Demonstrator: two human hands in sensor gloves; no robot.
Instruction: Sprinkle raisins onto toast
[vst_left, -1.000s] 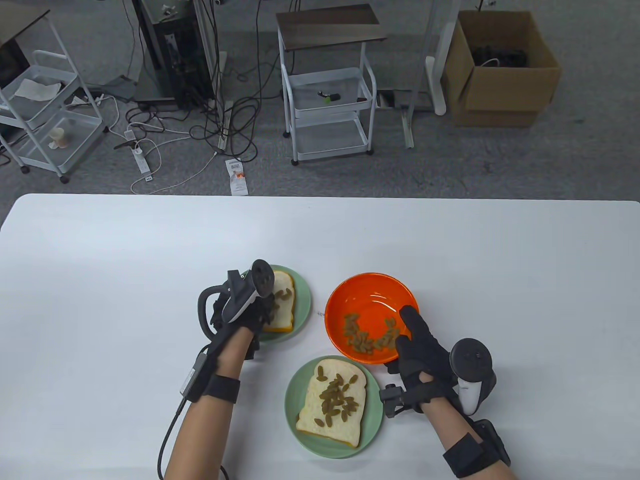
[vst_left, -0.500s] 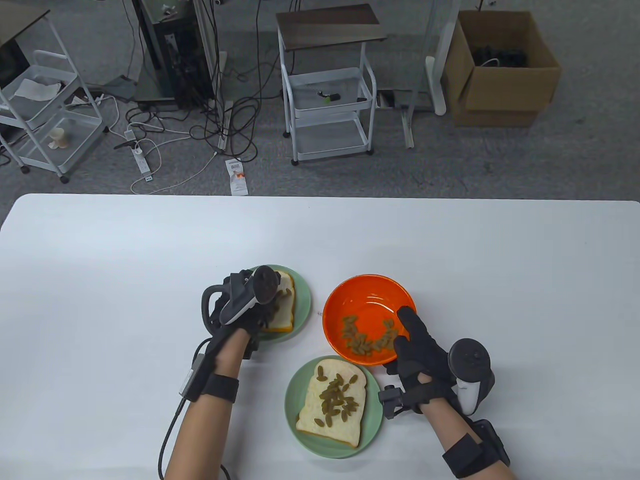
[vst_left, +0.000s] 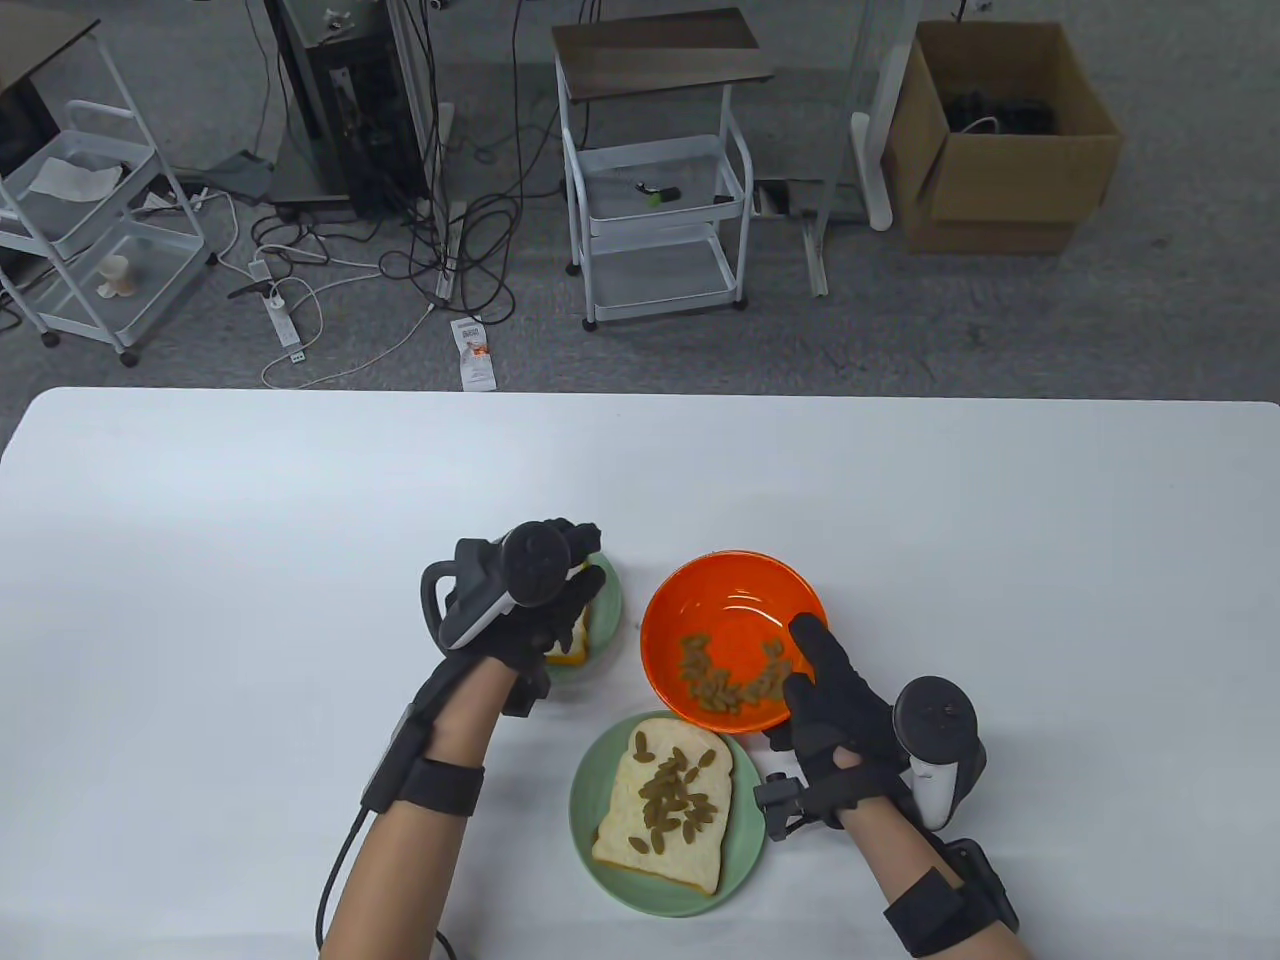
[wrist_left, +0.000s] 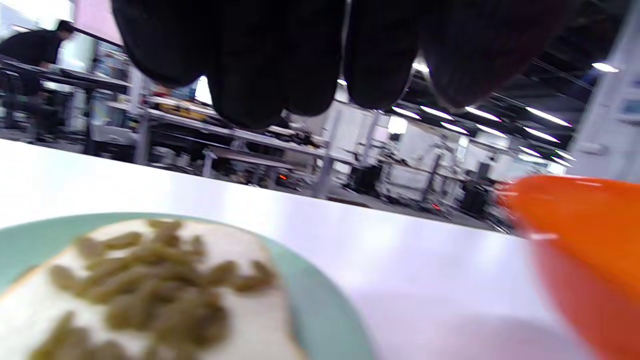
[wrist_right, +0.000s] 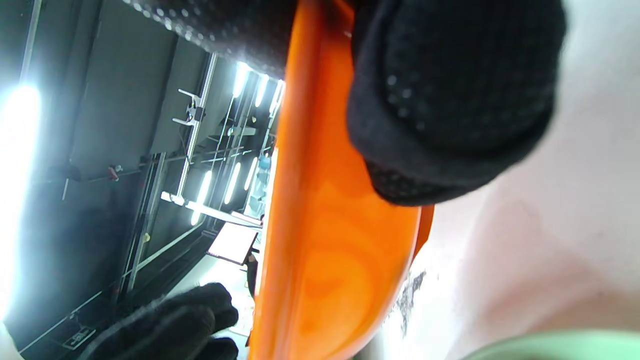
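A far slice of toast lies on a green plate, mostly hidden under my left hand. The left wrist view shows this toast covered with raisins and my fingertips hanging above it, holding nothing I can see. My right hand grips the near right rim of the orange bowl, thumb inside, and the bowl leans to the left. Raisins lie in its lower part. In the right wrist view my thumb presses on the bowl. A near toast with raisins lies on a second green plate.
The white table stretches wide to the left, right and far side of the dishes. The near plate's rim lies just under the bowl's near edge. Carts, cables and a cardboard box stand on the floor beyond the table.
My left hand has moved right and away across the far plate, its fingers now stretched over the far rim. My right hand has shifted the bowl slightly left.
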